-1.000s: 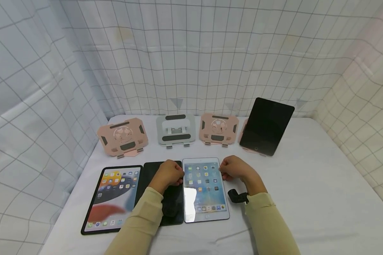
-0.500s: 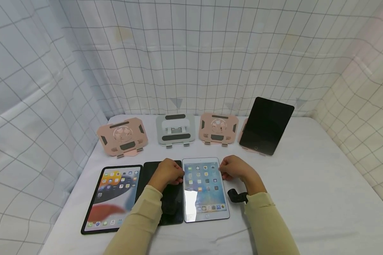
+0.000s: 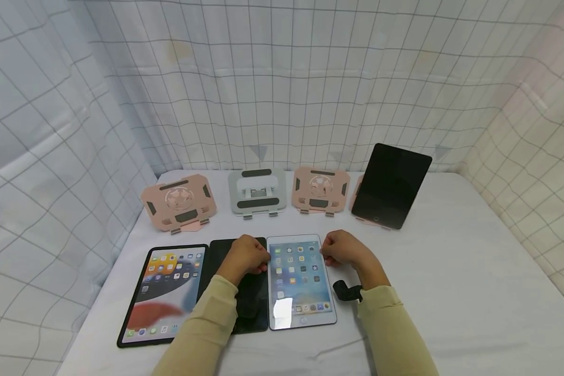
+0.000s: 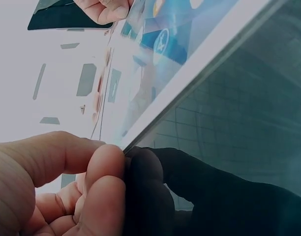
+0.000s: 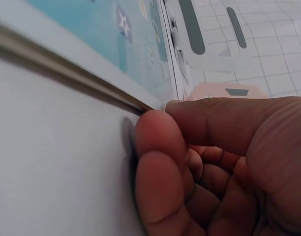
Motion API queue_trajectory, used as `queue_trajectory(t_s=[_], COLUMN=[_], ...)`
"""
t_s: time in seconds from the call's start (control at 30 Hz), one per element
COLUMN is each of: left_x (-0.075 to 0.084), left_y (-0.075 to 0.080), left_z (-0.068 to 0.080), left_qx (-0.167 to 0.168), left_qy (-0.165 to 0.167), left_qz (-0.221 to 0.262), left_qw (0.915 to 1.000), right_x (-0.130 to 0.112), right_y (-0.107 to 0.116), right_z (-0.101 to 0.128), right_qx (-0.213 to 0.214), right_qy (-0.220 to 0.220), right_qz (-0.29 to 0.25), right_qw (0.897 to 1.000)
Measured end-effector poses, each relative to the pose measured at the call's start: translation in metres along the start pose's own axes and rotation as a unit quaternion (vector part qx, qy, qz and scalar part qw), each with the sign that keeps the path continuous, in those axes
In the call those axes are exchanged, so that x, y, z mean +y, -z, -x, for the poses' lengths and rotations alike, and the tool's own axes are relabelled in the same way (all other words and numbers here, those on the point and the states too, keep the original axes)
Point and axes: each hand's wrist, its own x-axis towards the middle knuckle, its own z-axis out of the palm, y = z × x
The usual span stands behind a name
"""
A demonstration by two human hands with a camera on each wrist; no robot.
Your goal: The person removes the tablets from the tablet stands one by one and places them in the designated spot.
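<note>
At the lower centre of the head view, the white tablet (image 3: 300, 282) lay flat on the bench (image 3: 451, 282), screen lit, with a hand at each long edge near its far end. The left hand (image 3: 244, 257) pinched the left edge, thumb on the bezel and fingertips (image 4: 108, 162) curled under the rim, resting partly over the dark tablet (image 3: 244, 292) beside it. The right hand (image 3: 345, 249) mirrored this grip on the right edge, its fingertips (image 5: 155, 142) tucked beneath, likely because so thin a slab needs prying from both sides. A black-framed tablet (image 3: 165, 292) lay at lower left; three empty stands (image 3: 256, 190) and a propped black tablet (image 3: 391, 185) lined the back.
</note>
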Motion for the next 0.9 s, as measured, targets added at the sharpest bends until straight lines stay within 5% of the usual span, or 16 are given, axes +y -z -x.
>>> queue_trajectory(t_s=[0.5,0.9], left_x=[0.005,0.056], left_y=[0.006,-0.004], left_z=[-0.002,-0.006], left_qx=[-0.058,-0.103], left_qy=[-0.025,-0.106], left_qz=[-0.007,-0.055], left_qw=[0.9980,0.9875], right_x=[0.009,0.023], right_y=[0.011,0.052], right_z=[0.007,0.028], right_qx=[0.013,0.037], right_qy=[0.031,0.062], right_qz=[-0.049,-0.081], right_qw=[0.998,0.994])
